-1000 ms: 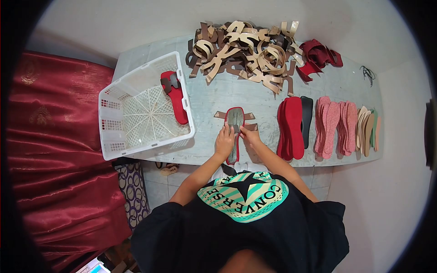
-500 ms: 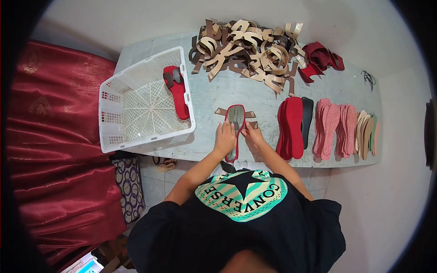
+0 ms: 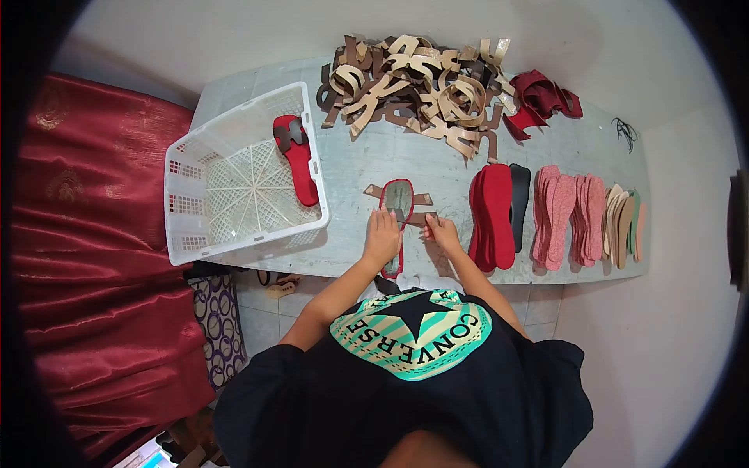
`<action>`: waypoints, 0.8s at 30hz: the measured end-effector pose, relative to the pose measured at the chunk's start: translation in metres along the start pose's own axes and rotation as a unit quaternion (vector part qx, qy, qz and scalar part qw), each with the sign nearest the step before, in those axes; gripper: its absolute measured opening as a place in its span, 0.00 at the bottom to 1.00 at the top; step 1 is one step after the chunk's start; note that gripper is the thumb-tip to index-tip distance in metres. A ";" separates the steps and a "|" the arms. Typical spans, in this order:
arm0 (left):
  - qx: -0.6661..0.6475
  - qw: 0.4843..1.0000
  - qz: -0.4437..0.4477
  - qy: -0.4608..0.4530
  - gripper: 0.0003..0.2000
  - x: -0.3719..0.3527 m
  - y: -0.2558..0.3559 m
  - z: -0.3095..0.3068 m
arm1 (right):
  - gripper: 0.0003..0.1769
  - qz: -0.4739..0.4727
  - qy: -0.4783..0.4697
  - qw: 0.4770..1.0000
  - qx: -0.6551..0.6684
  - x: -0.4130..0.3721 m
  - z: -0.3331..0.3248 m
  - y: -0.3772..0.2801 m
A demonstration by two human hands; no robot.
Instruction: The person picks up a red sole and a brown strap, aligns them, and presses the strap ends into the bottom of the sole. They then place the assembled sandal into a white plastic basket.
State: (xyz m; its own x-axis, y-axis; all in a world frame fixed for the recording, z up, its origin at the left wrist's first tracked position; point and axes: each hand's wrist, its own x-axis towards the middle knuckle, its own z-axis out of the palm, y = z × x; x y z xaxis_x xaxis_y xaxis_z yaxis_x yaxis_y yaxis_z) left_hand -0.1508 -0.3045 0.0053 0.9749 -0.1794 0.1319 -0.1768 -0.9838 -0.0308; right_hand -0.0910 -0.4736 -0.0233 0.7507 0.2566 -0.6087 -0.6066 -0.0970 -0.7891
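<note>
In front of me on the table lies a sandal sole (image 3: pixel 398 193), its grey-green underside up and edged in red. A brown strap (image 3: pixel 421 219) passes under it, with ends sticking out at both sides. My left hand (image 3: pixel 381 236) rests on the sole's middle with its fingers stretched out flat, covering part of it. To the right, my right hand (image 3: pixel 442 233) pinches the lower right strap end between thumb and fingers.
A white plastic basket (image 3: pixel 172 228) at the left holds a red sandal (image 3: pixel 299 168). Loose brown and beige straps (image 3: pixel 421 86) are heaped at the back, beside dark red straps (image 3: pixel 540 101). Red soles (image 3: pixel 491 218), a black sole (image 3: pixel 519 204) and pink soles (image 3: pixel 552 214) line the right.
My right hand has drawn a little to the right, away from the sole's edge, along the strap end. My left hand stays on the sole. The whole view has shifted slightly.
</note>
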 end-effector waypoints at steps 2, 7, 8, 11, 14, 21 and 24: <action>0.003 1.000 0.005 -0.001 0.25 -0.001 0.000 0.002 | 0.18 -0.014 0.005 1.000 -0.015 0.001 0.000 -0.003; -0.037 0.999 -0.010 -0.008 0.27 -0.003 0.001 0.007 | 0.17 -0.024 0.021 0.999 -0.009 0.003 0.001 -0.008; -0.038 0.999 -0.010 -0.009 0.27 -0.002 0.001 0.007 | 0.17 -0.023 0.021 0.999 -0.009 0.004 0.002 -0.010; -0.035 0.999 -0.007 -0.004 0.27 -0.003 0.001 0.009 | 0.17 -0.023 0.037 0.999 0.003 0.005 0.004 -0.012; -0.043 0.999 -0.007 -0.006 0.27 -0.002 0.001 0.009 | 0.18 -0.037 0.018 0.999 -0.005 0.003 0.004 -0.011; -0.027 1.000 0.000 0.001 0.26 -0.001 0.001 0.006 | 0.20 -0.081 0.046 0.991 -0.094 -0.002 0.004 -0.014; -0.006 1.000 0.002 0.003 0.25 -0.001 0.000 0.003 | 0.21 -0.131 0.068 0.970 -0.191 -0.011 0.004 -0.022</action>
State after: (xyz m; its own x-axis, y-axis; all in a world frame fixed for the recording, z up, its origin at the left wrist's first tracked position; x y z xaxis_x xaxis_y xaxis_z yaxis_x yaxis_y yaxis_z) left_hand -0.1514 -0.3045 0.0026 0.9733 -0.1829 0.1385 -0.1821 -0.9831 -0.0187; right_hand -0.0871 -0.4710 0.0011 0.9099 0.1934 -0.3670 -0.2678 -0.4020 -0.8756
